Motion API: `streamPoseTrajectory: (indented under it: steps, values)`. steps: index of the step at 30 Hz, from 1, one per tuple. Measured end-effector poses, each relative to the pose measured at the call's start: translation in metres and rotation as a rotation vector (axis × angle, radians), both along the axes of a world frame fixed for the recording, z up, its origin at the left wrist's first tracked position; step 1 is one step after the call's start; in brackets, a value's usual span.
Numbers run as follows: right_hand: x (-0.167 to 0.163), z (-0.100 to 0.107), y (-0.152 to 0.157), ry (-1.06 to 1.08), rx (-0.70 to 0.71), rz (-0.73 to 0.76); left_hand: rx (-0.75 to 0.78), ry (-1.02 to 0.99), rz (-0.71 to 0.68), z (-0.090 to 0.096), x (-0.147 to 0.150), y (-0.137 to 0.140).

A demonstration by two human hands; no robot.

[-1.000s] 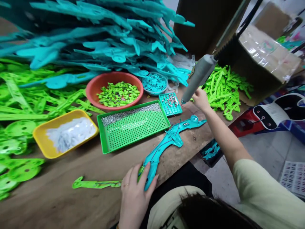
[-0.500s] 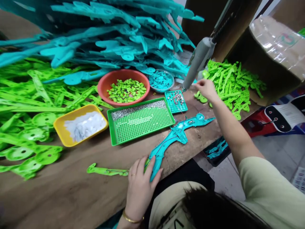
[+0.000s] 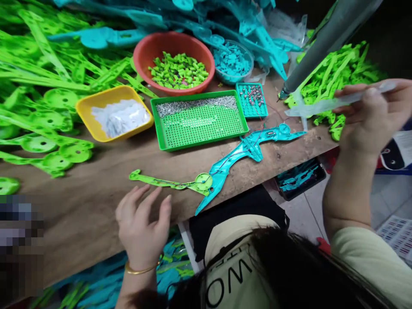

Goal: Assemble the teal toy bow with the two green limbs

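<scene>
Blue frame (image 3: 252,149) lies on the table (image 3: 86,206), between the left fingers and the right fingers and apart from both. Left of and beyond the left fingers lies a heap of green parts (image 3: 61,101). Beyond the left fingertips stands a yellow tray (image 3: 85,111) loaded with whitish pieces. Left hand (image 3: 140,225): palm down, fingers spread apart. A green arm (image 3: 178,185) lies just beyond these fingertips; whether they touch it cannot be told. Its round end meets the blue frame's near end. Farther beyond and to the right of the left fingers stand a red bowl (image 3: 174,43) of small green pieces and a green tray (image 3: 193,133) with small metal pieces along its far edge. Next to the right come a clear tub (image 3: 231,80) of blue pieces and a small blue tray (image 3: 247,110) of metal pieces. A grey tool (image 3: 322,53) points its nozzle down, just left of the right fingers. Right hand (image 3: 363,122): thumb and fingers clamped on a clear strip (image 3: 328,104), raised above the table, its free end pointing left. A second green heap (image 3: 337,71) lies beyond the right fingers.
</scene>
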State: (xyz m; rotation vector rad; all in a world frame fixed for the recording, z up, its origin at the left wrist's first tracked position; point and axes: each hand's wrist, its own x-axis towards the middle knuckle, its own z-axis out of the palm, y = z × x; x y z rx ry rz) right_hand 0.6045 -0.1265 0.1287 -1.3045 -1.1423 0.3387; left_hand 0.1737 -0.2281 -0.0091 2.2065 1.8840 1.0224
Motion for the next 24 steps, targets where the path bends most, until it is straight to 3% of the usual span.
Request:
streamPoseTrajectory:
  steps: [2,4,6,9,12,15,19,22,24]
  values:
    - [-0.02,-0.001,-0.004,-0.002,0.117,-0.018,0.022,-0.005,0.027,-0.003,-0.003,-0.004]
    - [-0.04,-0.002,-0.016,0.027,0.15,0.059,0.022,-0.013,0.058,-0.004,-0.005,-0.006]
    - [-0.061,-0.012,-0.035,0.072,0.045,0.265,-0.007,-0.031,0.09,-0.003,-0.006,-0.006]
    - [-0.088,-0.049,-0.058,0.035,-0.21,0.558,-0.025,-0.064,0.113,-0.002,-0.007,-0.006]
    - [-0.103,-0.093,-0.068,-0.279,-0.358,0.683,-0.003,-0.075,0.122,-0.003,-0.012,-0.006]
    - [-0.112,-0.117,-0.065,-0.61,-0.349,0.775,-0.038,-0.056,0.14,-0.006,-0.023,-0.005]
    - [-0.131,-0.106,-0.054,-0.694,-0.36,0.753,-0.092,-0.033,0.167,-0.012,-0.037,0.008]
    - [-0.156,-0.094,-0.048,-0.777,-0.4,0.866,-0.164,-0.024,0.129,-0.016,-0.041,0.024]
    - [-0.174,-0.093,-0.047,-0.824,-0.352,0.95,-0.195,-0.032,0.125,-0.018,-0.042,0.033]
